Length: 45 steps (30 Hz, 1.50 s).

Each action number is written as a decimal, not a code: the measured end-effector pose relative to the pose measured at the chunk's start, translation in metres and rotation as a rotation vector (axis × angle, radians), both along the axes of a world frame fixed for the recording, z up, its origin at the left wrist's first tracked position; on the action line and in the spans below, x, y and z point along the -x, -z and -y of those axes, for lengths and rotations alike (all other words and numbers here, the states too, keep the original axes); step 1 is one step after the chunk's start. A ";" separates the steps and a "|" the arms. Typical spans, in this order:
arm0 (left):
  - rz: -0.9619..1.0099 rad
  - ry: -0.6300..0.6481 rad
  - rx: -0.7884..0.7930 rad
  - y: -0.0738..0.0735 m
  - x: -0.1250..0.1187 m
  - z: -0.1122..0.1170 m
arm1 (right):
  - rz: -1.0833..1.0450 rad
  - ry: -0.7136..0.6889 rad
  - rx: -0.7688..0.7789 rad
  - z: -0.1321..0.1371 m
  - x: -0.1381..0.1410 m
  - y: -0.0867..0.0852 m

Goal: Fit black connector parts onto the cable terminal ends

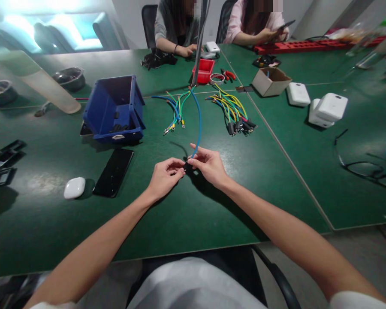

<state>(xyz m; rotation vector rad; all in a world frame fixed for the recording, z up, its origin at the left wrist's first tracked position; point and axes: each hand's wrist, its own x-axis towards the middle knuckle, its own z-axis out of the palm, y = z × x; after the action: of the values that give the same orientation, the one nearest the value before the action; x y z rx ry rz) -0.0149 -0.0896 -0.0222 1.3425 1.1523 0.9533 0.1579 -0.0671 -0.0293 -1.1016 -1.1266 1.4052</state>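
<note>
My right hand [209,165] pinches the near end of a blue wire [198,120] that arcs up and away over the green table [186,214]. My left hand [165,176] meets it from the left, fingers closed on a small black piece [188,167] at the wire's end. Beyond my hands lies a loose bundle of blue, green and yellow wires [175,111]. A second bundle with black sleeves on its ends [233,113] lies to the right of it.
A blue bin [114,107] stands at the left, with a black phone [113,171] and white case [74,187] nearer me. White boxes [328,109], a cardboard box [270,80] and glasses [369,169] lie right. Two people sit across the table.
</note>
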 end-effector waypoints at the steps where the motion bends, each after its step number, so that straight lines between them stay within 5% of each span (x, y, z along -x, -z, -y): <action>1: -0.010 -0.004 -0.012 0.001 0.000 0.000 | -0.001 -0.002 0.003 0.000 0.000 0.000; 17: -0.142 -0.055 -0.238 0.011 -0.004 -0.002 | 0.091 -0.053 -0.043 -0.007 -0.010 0.002; 29: -0.254 -0.028 -0.354 0.007 -0.004 0.000 | 0.224 0.074 -0.134 0.000 -0.006 0.004; 45: -0.348 0.061 -0.444 0.009 -0.004 0.003 | 0.558 0.183 -0.236 -0.028 -0.068 -0.042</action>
<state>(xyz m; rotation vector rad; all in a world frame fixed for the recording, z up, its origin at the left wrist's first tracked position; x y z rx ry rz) -0.0111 -0.0931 -0.0311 1.9495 1.1880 0.9925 0.2264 -0.0396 0.0123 -1.4243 -1.4936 0.8119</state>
